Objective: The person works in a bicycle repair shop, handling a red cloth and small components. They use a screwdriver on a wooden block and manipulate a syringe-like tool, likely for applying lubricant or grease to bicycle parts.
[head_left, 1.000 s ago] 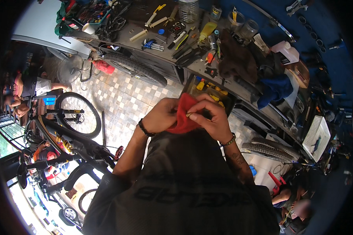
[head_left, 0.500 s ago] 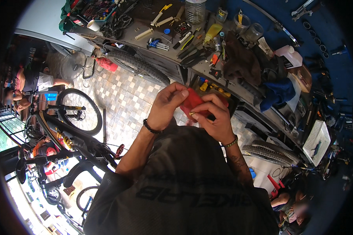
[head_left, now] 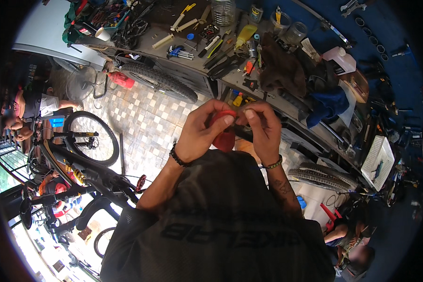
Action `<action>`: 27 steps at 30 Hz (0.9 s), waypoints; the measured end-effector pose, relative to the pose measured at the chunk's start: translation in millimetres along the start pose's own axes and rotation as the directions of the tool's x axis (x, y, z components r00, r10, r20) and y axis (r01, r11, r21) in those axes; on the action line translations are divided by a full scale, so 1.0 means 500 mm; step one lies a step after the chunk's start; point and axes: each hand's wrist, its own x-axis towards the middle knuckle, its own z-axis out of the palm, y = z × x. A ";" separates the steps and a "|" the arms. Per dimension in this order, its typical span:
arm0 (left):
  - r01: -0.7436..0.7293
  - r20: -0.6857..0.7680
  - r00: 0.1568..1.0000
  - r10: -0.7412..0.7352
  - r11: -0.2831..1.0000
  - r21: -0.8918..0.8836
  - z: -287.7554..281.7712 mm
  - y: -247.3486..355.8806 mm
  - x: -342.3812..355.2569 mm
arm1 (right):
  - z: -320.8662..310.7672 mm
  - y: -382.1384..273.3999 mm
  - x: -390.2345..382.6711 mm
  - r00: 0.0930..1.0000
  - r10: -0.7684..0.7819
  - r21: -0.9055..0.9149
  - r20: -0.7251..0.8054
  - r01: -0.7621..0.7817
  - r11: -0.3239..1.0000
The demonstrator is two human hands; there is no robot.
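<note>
My left hand [head_left: 196,135] is closed on a red cloth [head_left: 224,141], thumb over its upper edge. The lower part of the cloth hangs below the fingers, in front of my chest. Just to the right, my right hand [head_left: 268,130] is raised with thumb and fingertips pinched together close to the cloth's top edge. What those fingertips hold, if anything, is too small to make out. Both hands are in the air between my body and the workbench [head_left: 150,55].
Screwdrivers, hex keys [head_left: 179,52], a yellow bottle [head_left: 246,35], jars and dark rags [head_left: 282,68] crowd the bench. A mountain bike [head_left: 94,176] stands at left. Tyres [head_left: 322,178] lean under the bench at right. Other people are at far left and lower right [head_left: 350,239].
My right hand has moved up and right, off the middle of the red cloth. The cloth is now bunched in my left hand. The small brass-coloured piece at my right fingertips no longer shows.
</note>
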 end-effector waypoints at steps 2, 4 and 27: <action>-0.034 -0.039 0.999 0.033 0.999 -0.021 0.002 -0.004 0.000 | 0.017 -0.007 0.001 0.998 -0.005 0.052 -0.063 0.008 0.999; -0.035 -0.076 0.997 0.029 0.996 -0.082 0.003 -0.008 0.001 | 0.027 -0.004 -0.002 0.989 0.008 0.148 -0.147 0.014 0.989; 0.064 0.034 0.998 -0.060 0.990 -0.126 0.007 -0.004 0.003 | 0.001 -0.012 0.005 0.941 -0.334 -0.384 0.051 0.327 0.864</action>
